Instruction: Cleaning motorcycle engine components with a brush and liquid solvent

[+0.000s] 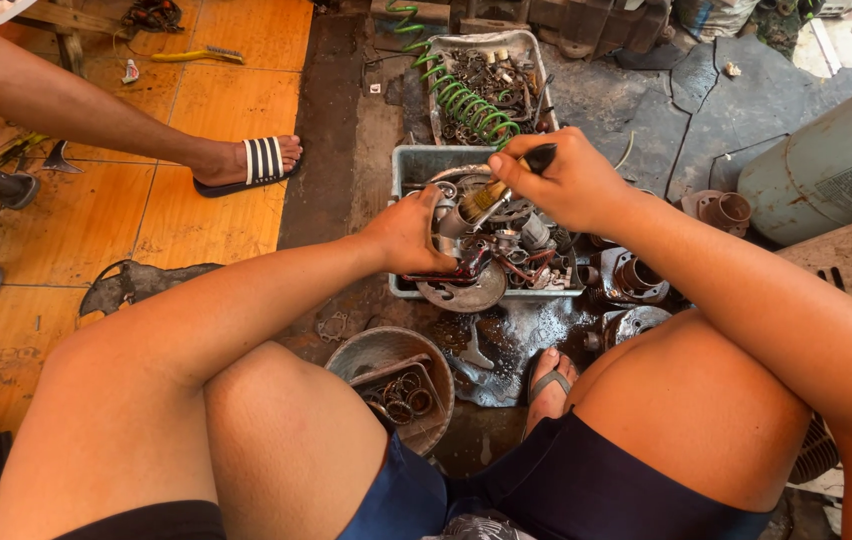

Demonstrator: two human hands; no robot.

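My right hand point(566, 180) grips a paintbrush point(498, 192) with a black handle and pale bristles, its bristles pressed on a small metal part point(449, 222). My left hand point(408, 235) holds that part steady over a grey plastic tray point(408, 162) full of oily engine parts. A round metal disc point(464, 292) leans on the tray's near edge, just below my left hand.
A second tray point(526, 45) behind holds small parts and a green coiled spring point(466, 105). A round metal bowl point(386, 352) with rings sits between my knees. Another person's sandalled foot point(251, 160) rests on the orange floor at left. A pale gas cylinder point(831, 165) lies at right.
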